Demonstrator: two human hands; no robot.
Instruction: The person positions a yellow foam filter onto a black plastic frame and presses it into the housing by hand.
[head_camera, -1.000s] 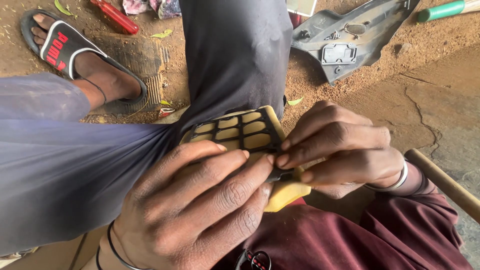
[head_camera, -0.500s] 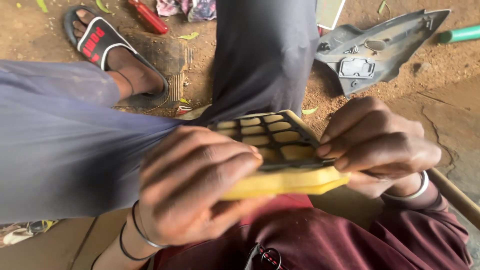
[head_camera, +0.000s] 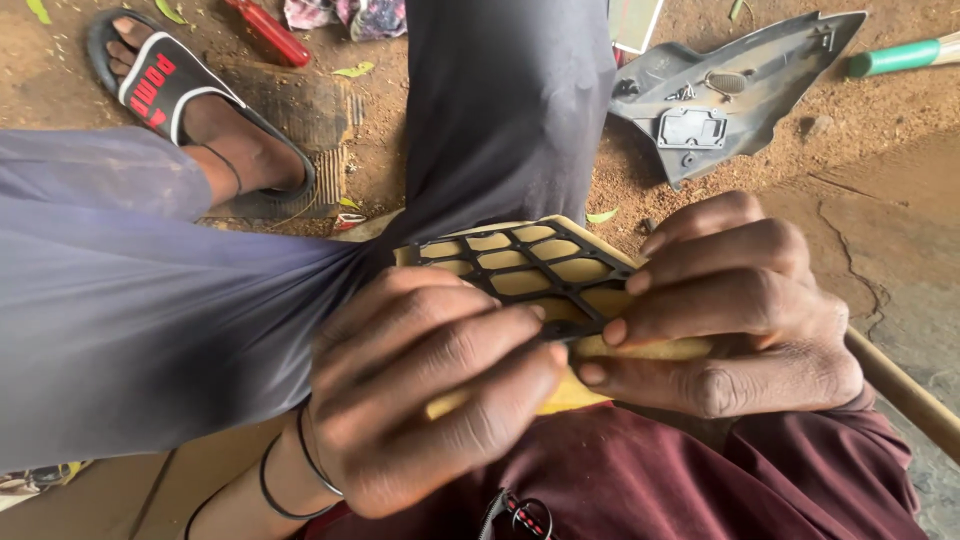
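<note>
**A:** Head view first: what do the two hands hold?

**B:** A yellow foam filter (head_camera: 560, 290) with a black mesh grille (head_camera: 520, 265) lying on its top face. It rests over the person's lap, against the grey trouser leg (head_camera: 500, 110).

**A:** And the fingers?

**B:** The left hand (head_camera: 430, 390) has its fingers closed over the filter's near edge. The right hand (head_camera: 740, 310) has its fingers curled and clamped on the filter's right side, fingertips touching the grille.

**A:** What lies around the filter?

**B:** Beyond it, on the dirt floor, a grey plastic panel (head_camera: 720, 90). Far left of it, a foot in a black sandal (head_camera: 170, 90); a red tool (head_camera: 268, 32) lies just past that.
</note>
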